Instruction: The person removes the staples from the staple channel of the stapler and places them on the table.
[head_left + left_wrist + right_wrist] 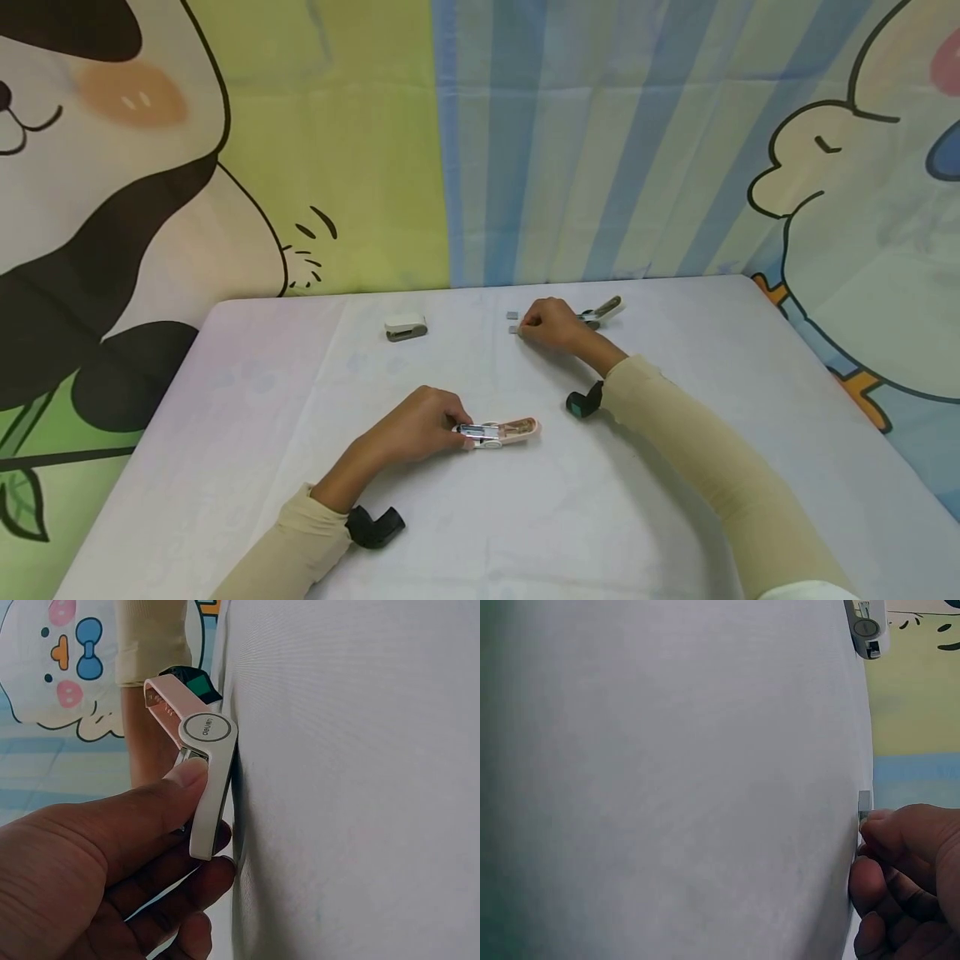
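Observation:
My left hand (422, 427) holds a pink-and-white stapler (517, 430) by its rear, just above the front part of the table. Its pink top arm is swung up, and a metal tray shows inside. In the left wrist view the thumb presses near the round hinge of the stapler (208, 729). Farther back, my right hand (553, 323) pinches a small grey strip of staples (513, 330) at the tabletop. A second strip of staples (512, 315) lies just behind it. The fingers partly hide the pinched strip (865, 801) in the right wrist view.
A white-and-grey stapler (405, 327) rests closed at the back left of the table (420, 533). Behind the right hand lies another stapler (602, 312) with its arm raised, partly covered by the hand. A printed cloth (360, 150) hangs along the far edge.

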Motion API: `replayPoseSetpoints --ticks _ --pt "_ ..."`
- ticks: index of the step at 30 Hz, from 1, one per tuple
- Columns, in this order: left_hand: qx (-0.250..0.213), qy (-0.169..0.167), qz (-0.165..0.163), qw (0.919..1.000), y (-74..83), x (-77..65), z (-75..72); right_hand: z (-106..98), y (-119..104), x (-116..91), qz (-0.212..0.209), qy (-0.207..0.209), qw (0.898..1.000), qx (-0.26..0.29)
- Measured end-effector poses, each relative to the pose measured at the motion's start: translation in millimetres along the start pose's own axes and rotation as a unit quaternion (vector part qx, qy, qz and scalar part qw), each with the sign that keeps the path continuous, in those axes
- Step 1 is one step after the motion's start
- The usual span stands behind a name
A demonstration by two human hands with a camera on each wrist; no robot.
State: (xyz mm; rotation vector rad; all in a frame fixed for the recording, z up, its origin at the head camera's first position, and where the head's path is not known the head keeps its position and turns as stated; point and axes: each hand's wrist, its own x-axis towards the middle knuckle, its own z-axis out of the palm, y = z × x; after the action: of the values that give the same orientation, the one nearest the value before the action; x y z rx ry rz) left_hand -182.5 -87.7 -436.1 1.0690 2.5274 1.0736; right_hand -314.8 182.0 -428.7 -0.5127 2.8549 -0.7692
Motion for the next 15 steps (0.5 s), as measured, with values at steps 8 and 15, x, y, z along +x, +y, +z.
replayPoseSetpoints --ticks 8,15 --pt "-0.007 -0.002 -0.005 1.0 -0.8 0.1 0.0 -3 2 -12 -0.02 -0.014 0.999 0.035" --pt "-0.016 -0.006 -0.012 0.9998 -2.0 2.2 -0.8 -12 -12 -38 -0.082 -0.062 0.99 0.101"
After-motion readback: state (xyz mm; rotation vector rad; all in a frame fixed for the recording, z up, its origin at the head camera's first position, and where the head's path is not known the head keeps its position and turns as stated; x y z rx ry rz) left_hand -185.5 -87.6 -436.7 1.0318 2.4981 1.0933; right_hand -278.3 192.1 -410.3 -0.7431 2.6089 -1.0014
